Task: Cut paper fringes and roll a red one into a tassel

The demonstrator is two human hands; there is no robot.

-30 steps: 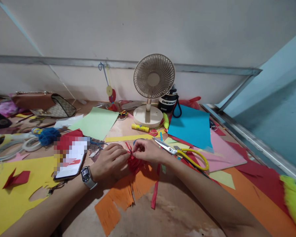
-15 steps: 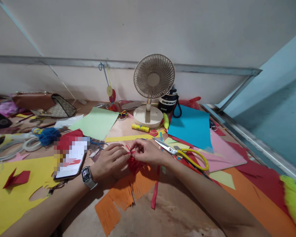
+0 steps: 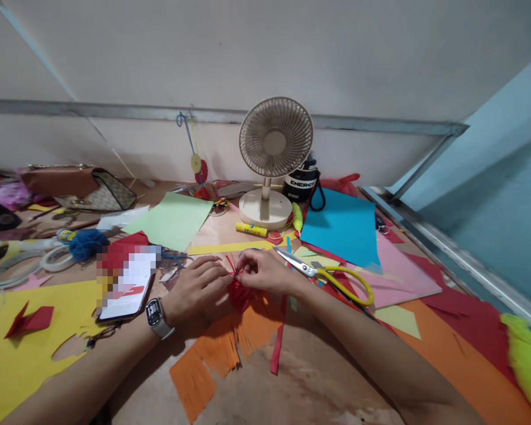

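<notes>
Between my two hands, at the middle of the table, is a red fringed paper tassel (image 3: 241,296). My right hand (image 3: 265,273) pinches its top, where thin red ends stick up. My left hand (image 3: 206,280) is closed on the tassel's left side, its fingertips partly hidden; a watch (image 3: 154,313) is on that wrist. Directly below the tassel lie fringed orange paper pieces (image 3: 194,383). A narrow red paper strip (image 3: 278,348) lies just right of them. Scissors with yellow handles (image 3: 345,286) rest beside my right wrist, blades pointing left.
A desk fan (image 3: 274,144) stands at the back, with a glue stick (image 3: 251,229) before its base. Blue paper (image 3: 343,227) lies to the right, green paper (image 3: 174,218) to the left. A phone (image 3: 133,289), blue yarn (image 3: 88,243) and yellow paper (image 3: 9,366) are left of my hands.
Both hands stay in nearly the same place on the tassel. The right fingers have shifted very slightly at its top, and a little more of the red fringe shows.
</notes>
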